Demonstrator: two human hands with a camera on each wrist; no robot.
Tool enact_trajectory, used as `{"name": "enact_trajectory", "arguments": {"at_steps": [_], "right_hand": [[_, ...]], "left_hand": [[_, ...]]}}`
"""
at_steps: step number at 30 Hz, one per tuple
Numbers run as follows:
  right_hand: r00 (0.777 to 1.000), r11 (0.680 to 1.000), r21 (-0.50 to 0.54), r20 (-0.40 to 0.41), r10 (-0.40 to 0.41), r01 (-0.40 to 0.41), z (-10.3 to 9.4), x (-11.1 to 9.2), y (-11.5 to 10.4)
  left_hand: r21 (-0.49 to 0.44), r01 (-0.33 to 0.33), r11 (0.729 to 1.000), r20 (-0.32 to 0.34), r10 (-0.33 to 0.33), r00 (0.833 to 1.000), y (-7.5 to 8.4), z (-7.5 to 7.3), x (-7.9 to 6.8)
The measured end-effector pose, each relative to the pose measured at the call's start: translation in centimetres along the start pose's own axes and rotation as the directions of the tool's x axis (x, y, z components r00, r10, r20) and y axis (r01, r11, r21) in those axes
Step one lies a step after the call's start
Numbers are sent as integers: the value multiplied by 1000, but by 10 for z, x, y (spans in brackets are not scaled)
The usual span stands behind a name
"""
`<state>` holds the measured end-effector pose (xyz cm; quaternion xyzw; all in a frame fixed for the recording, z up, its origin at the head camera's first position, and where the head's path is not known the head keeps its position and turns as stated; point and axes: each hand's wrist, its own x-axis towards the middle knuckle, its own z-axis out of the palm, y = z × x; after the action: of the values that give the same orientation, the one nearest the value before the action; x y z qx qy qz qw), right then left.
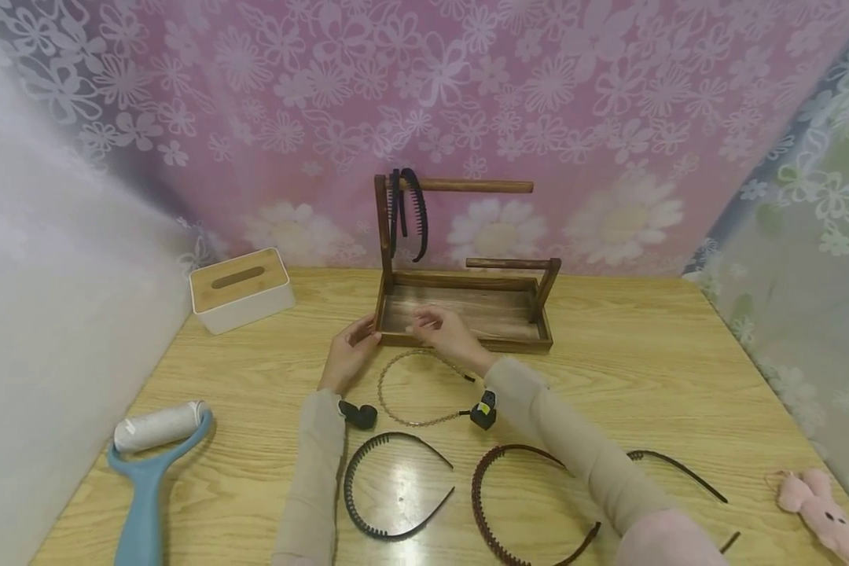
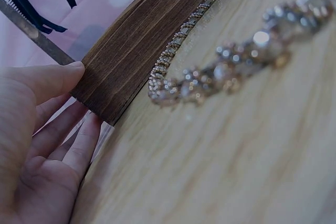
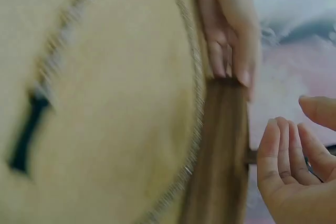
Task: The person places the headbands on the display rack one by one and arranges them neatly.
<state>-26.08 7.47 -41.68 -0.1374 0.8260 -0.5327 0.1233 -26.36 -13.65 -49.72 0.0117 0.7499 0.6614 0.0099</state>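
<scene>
A pink cloth with pale flowers point(image 1: 410, 94) is hanging behind a wood-grain worktop point(image 1: 644, 354), on whose far half a brown wooden rack point(image 1: 484, 309) is standing, its shallow tray spreading below two bars. To the left, a blue-handled lint roller point(image 1: 145, 481) is lying near the worktop's edge, and farther back a white tissue box with a wooden lid point(image 1: 244, 288) is sitting beside the wall. The left hand point(image 1: 347, 354) is grasping the tray's near left corner, its grip closing thumb and fingers on the wood. The right hand point(image 1: 449, 334) is hovering above the tray's left part, its grip released, fingers loosely bent and thumb standing apart. A dark red headband point(image 1: 476, 499) and a black headband point(image 1: 348, 483) are lying nearest the person (another dark band point(image 1: 686, 472) is showing partly from behind the right sleeve). Black toothed headbands point(image 1: 419, 206) are hanging on the taller bar, a beaded headband point(image 1: 380, 385) is lying just before the tray, and a pink plush toy point(image 1: 824, 511) is resting far right.
</scene>
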Motion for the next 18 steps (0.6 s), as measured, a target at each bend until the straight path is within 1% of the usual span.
{"name": "enact_trajectory", "arguments": {"at_steps": [3,4,6,8,11,13,14,16,18], "right_hand": [[998,1000,-21,67,12,-10,13,-6,5],[995,999,-34,100,5,-1,17,-8,5],[984,999,-53,176,15,-6,23,-12,6],[965,998,-65,260,32,-16,29,-16,6],[926,995,-87,370,71,-42,37,-22,5],[908,992,-117,410,90,-46,42,-26,4],[902,990,-132,421,100,-49,45,-28,4],[897,985,-162,426,117,-52,49,-31,4],[901,977,-206,410,141,-59,53,-34,4]], "left_hand": [[0,5,1000,-3,-5,1000,1,0,-1],[0,7,1000,-3,-7,1000,1,-1,-1],[2,12,1000,-1,-12,1000,1,-1,-1],[-1,12,1000,-2,-12,1000,1,-1,-1],[-6,13,1000,-1,-13,1000,2,0,-1],[-11,10,1000,3,-10,1000,2,0,-1],[-14,11,1000,4,-11,1000,2,0,0],[-18,13,1000,7,-13,1000,2,-1,0],[-18,16,1000,7,-16,1000,1,-1,1]]}}
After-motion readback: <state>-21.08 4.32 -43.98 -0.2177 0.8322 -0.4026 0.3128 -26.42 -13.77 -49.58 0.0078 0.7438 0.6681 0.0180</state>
